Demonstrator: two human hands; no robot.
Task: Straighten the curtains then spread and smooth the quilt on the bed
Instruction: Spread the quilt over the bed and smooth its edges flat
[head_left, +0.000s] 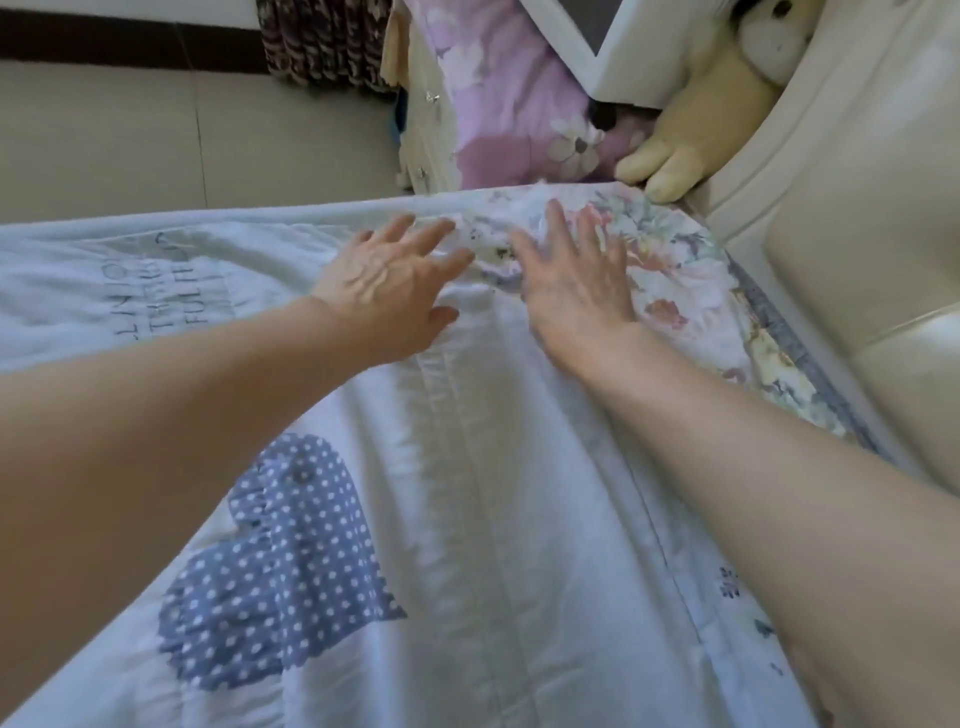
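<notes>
A pale blue-white quilt (467, 493) with a blue polka-dot patch and printed lettering covers the bed. Its far right corner shows a floral pattern (670, 270). My left hand (384, 283) lies flat on the quilt near its far edge, fingers spread and straight. Just to its right, my right hand (576, 280) presses flat on the floral part, fingers straight. A dark patterned curtain (322, 44) hangs at the top of the view, with its lower end reaching the floor.
A cream padded headboard (841, 244) runs along the right. A pink floral pillow (509, 104) and a yellow plush toy (696, 130) sit beyond the quilt's edge beside a cream nightstand (426, 124). Beige tiled floor (130, 135) lies to the left.
</notes>
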